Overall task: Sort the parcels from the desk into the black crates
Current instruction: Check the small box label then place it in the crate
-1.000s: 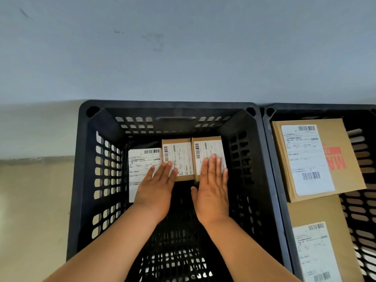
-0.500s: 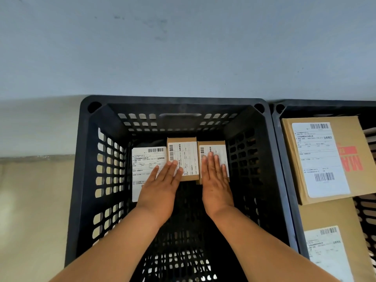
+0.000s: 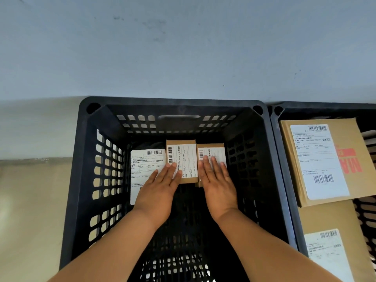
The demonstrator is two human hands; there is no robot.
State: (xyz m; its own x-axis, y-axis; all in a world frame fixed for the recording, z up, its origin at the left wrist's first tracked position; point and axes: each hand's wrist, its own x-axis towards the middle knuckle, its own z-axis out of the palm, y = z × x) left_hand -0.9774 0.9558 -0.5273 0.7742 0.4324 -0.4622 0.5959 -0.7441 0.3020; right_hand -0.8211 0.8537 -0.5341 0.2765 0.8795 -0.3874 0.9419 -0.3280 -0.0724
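Both my hands reach down into a black crate (image 3: pixel 85 159). At its far end lie three labelled parcels side by side: a flat white-labelled one (image 3: pixel 144 165) on the left, a small brown box (image 3: pixel 184 155) in the middle and another small brown box (image 3: pixel 213 152) on the right. My left hand (image 3: pixel 160 190) lies flat with its fingertips on the left parcel and the middle box. My right hand (image 3: pixel 217 182) rests flat on the right box, fingers together. Neither hand grips anything.
A second black crate (image 3: pixel 284 180) stands directly to the right, holding two large brown cardboard parcels (image 3: pixel 345 159) with white labels. A grey wall rises behind both crates. Beige floor shows to the left of the crate.
Both hands stay flat on the parcels at the crate's far end; the right hand has shifted slightly over the right box. The view has drifted a little left.
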